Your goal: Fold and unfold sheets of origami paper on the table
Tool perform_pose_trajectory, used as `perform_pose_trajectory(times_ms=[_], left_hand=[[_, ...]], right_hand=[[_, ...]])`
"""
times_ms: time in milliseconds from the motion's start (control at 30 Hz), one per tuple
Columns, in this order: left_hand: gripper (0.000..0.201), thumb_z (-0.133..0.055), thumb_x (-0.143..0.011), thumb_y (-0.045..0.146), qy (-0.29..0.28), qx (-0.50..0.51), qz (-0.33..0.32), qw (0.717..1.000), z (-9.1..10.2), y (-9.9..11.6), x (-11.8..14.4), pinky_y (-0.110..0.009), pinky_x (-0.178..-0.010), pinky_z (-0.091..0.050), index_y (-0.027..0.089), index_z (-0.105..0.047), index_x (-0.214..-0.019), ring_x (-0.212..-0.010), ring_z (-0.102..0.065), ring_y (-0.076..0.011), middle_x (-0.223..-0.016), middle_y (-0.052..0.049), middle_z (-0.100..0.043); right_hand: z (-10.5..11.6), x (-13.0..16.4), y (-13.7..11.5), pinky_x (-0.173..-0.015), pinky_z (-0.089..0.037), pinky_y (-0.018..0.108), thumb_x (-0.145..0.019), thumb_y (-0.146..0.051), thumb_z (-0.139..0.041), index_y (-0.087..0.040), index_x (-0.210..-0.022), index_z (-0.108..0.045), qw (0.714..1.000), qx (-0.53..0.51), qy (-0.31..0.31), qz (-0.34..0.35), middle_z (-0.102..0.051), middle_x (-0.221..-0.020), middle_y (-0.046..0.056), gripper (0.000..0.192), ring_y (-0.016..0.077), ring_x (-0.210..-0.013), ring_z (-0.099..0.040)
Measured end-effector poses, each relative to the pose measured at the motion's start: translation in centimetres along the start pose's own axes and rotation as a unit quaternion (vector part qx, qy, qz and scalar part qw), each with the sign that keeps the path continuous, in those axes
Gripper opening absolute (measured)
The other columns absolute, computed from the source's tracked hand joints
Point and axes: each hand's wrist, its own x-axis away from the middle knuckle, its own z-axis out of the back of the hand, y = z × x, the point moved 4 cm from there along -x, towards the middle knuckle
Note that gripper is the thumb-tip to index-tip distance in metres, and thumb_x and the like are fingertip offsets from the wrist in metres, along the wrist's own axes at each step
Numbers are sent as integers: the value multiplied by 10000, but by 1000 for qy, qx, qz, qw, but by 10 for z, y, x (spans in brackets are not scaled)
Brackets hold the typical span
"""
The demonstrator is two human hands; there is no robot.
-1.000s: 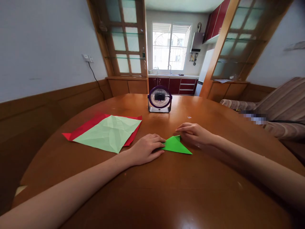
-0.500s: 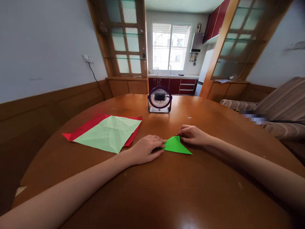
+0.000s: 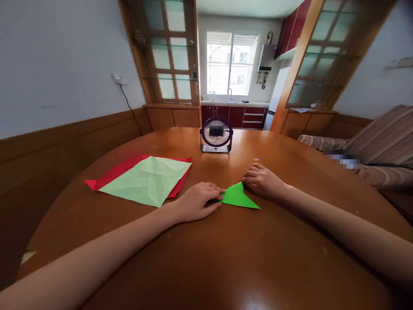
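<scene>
Left hand [image 3: 200, 201] lies palm down, right hand [image 3: 263, 181] curled.

left hand [image 3: 199, 202] rests on green paper [image 3: 239, 198], right hand [image 3: 263, 180] at its top corner; fan [image 3: 216, 132] beyond.

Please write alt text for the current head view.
A left hand rests on folded bright-green paper on a wooden table, the right hand at the paper's far corner. Left of them, a creased pale-green sheet overlaps red paper; a small fan stands beyond.
</scene>
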Motion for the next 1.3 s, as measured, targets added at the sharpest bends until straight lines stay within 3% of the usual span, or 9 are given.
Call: perform_pose_trajectory(times_ms=[100,200,300,467,1000,1133,1233,1300], left_hand=[[195,-533,-912,243,-2,1,5,1000,0,0,0,-394,-971,-439,186,-657,-1051,-1112,-594,-232,-1179,-99,-668],[217,-518,-927,246,-8,-3,10,1000,0,-1,0,-392,-979,-438,190,-648,-1090,-1113,-583,-228,-1196,-90,-659],[219,-474,-950,238,-7,-13,6,1000,0,0,1,-386,-986,-431,187,-654,-1065,-1113,-563,-223,-1192,-86,-647],[224,-468,-953,258,2,-29,24,999,1,-1,2,-367,-927,-450,167,-673,-950,-1032,-558,-220,-1091,-102,-611],[245,-460,-959,271,-6,-3,27,1000,1,-4,4,-348,-911,-445,185,-688,-987,-1003,-561,-206,-1074,-85,-606],[251,-455,-961,278,-4,-7,24,1000,1,-4,4,-352,-911,-445,190,-687,-993,-1008,-563,-209,-1075,-84,-608],[254,-452,-962,283,-3,-16,21,1000,0,-5,4,-356,-913,-445,189,-686,-995,-1018,-564,-213,-1086,-87,-609],[248,-460,-960,285,-1,-26,12,1000,0,-5,4,-358,-928,-438,188,-685,-998,-1042,-558,-216,-1116,-92,-605]], right_hand=[[11,-3,-4,-924,-449,445,-896,-162,-477,-173,-950,-727,998,-44,31,-40,-726,-949,98,255,236,-908,-628],[18,-6,-19,-1037,-430,466,-883,-128,-440,-156,-1165,-670,988,-114,71,-76,-691,-1166,102,365,240,-1098,-621],[9,-10,-46,-1105,-397,456,-942,-215,-408,-149,-1321,-564,982,-184,-13,-48,-578,-1349,108,415,237,-1260,-536],[-8,-6,-63,-1164,-320,467,-1000,-335,-321,-83,-1418,-439,956,-248,-104,-113,-408,-1472,160,502,244,-1390,-368],[-17,10,-27,-1201,-224,492,-994,-472,-340,-163,-1428,-444,935,-299,-84,-170,-415,-1481,81,543,256,-1414,-321],[-25,16,-11,-1176,-262,521,-974,-473,-395,-210,-1414,-467,920,-323,-41,-218,-442,-1465,58,518,278,-1404,-339],[-29,21,3,-1147,-300,535,-965,-442,-411,-202,-1398,-486,890,-342,23,-300,-469,-1442,87,501,285,-1357,-419],[-26,21,6,-1143,-309,522,-963,-408,-421,-206,-1363,-525,877,-356,70,-314,-474,-1441,91,460,270,-1346,-438]])
